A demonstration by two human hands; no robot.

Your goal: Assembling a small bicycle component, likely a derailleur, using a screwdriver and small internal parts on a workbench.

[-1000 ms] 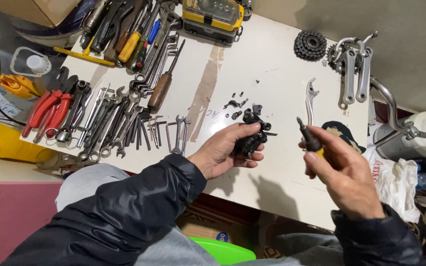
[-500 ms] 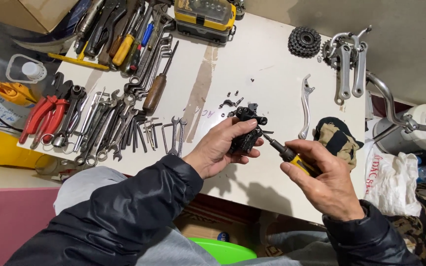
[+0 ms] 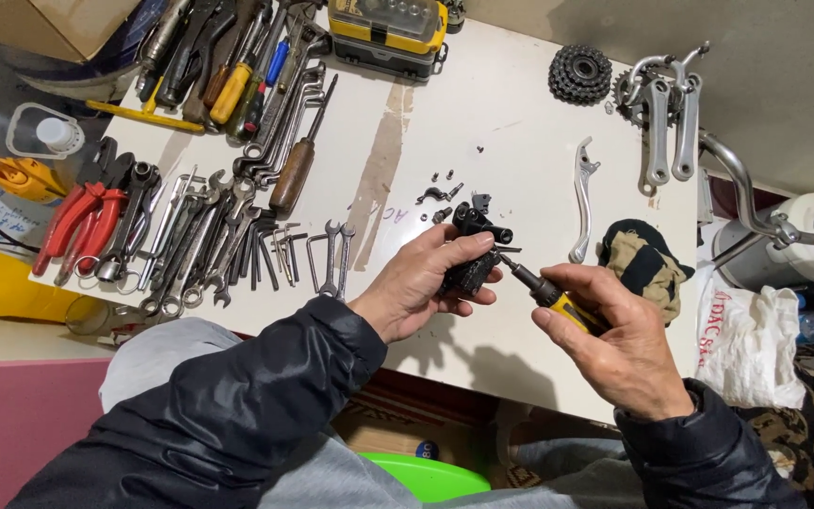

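Wrenches [image 3: 202,247] and red pliers [image 3: 77,219] are laid out left on the white table [image 3: 482,113]; a sprocket [image 3: 578,74], cranks [image 3: 668,127] and a brake lever [image 3: 583,196] are set right.

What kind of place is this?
Most likely a home or small bicycle repair bench. A white table holds rows of wrenches, a gear cluster and crank arms. The left hand grips a black part; the right hand holds a screwdriver.

wrenches [image 3: 209,240] left on table [image 3: 511,132], sprocket [image 3: 578,74] far right
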